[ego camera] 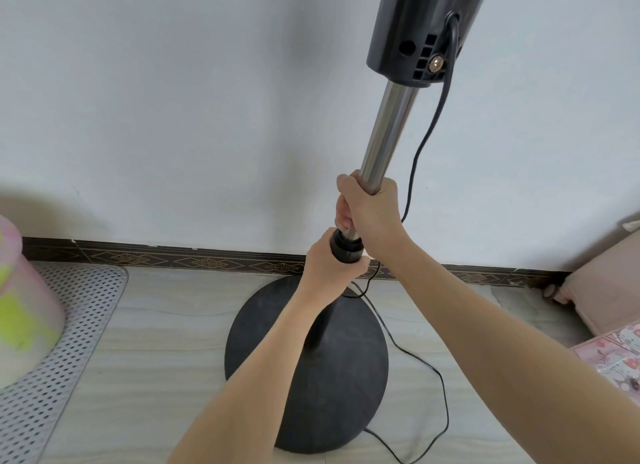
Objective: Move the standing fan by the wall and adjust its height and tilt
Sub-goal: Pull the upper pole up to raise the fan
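The standing fan stands close to the white wall (173,100) on its round black base (332,394). A shiny metal inner pole (384,134) rises from a black height collar (346,249) to the black control housing (422,31) at the top edge; the fan head is out of frame. My left hand (325,266) is wrapped around the collar. Just above it, my right hand (370,207) grips the metal pole. The lower black tube is mostly hidden behind my left forearm.
The fan's black power cord (415,159) hangs from the housing and loops over the floor right of the base. A pink and green round container (24,308) sits on a white perforated mat (69,342) at left. Pink cushions (609,283) lie at right. A dark patterned skirting (173,259) lines the wall.
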### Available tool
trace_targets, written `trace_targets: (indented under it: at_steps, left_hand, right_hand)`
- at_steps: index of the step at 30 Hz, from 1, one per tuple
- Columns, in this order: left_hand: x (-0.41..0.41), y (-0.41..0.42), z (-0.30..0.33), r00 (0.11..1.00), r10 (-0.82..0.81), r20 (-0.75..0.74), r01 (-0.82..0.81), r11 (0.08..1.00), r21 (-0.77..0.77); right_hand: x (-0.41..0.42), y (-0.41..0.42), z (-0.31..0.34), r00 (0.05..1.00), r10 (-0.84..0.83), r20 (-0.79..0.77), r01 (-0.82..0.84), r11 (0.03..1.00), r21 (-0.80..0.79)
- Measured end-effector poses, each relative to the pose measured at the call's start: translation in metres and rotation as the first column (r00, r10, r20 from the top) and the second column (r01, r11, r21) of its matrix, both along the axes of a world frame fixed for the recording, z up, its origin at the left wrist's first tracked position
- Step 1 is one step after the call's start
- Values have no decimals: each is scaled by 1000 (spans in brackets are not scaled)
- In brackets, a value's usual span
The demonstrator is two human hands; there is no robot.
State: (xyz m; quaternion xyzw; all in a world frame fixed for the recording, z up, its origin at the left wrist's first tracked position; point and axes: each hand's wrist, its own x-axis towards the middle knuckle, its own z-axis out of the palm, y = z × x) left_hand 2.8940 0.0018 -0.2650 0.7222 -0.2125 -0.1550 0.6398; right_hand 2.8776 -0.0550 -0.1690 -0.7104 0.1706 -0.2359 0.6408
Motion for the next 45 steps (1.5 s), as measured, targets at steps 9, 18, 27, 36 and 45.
trace_targets:
  at_steps: [9, 18, 27, 36, 45]
  left_hand:
    - [18, 20, 8, 942, -300, -152, 303, 953, -1]
    - [12, 19, 13, 986, -142, 91, 140, 990, 30]
    - [-1, -1, 13, 980, 134, 149, -143, 988, 54]
    - [32, 14, 20, 926, -365, 94, 358, 930, 84]
    - [-13, 3, 3, 985, 141, 95, -140, 990, -17]
  right_hand:
    - [-11, -7, 4, 975, 219, -44, -224, 954, -200]
    - [-66, -6, -144, 927, 108, -359, -127, 991, -29]
    - [-18, 18, -162, 947, -133, -293, 140, 990, 2]
    - [-20, 8, -159, 944, -37, -329, 58, 997, 55]
    - [-22, 8, -163, 973, -6, -229, 7, 1000, 5]
